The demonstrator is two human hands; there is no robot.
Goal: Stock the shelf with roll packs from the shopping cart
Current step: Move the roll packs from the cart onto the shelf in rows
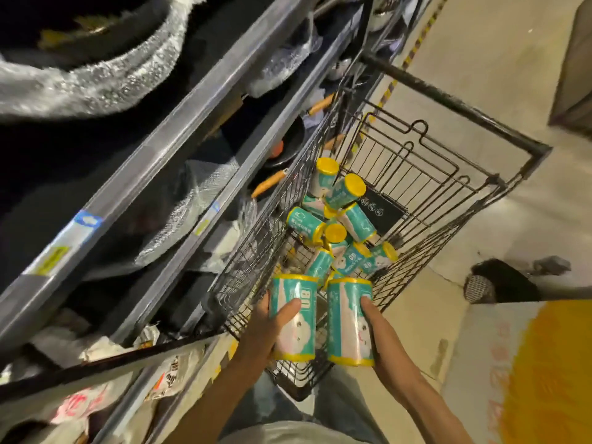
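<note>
Beside the shelf [179, 129], above the shopping cart [416, 174], left hand [269, 328] and right hand [381, 331] each wrap one roll pack [293, 318] mid-body, seemingly light, soft, slick-wrapped, while other packs [339, 225] lie in the cart.

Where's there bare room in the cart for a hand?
Bare wire floor lies on the shopping cart's right side, between the roll packs and its right wall. The left side is crowded with packs.
</note>
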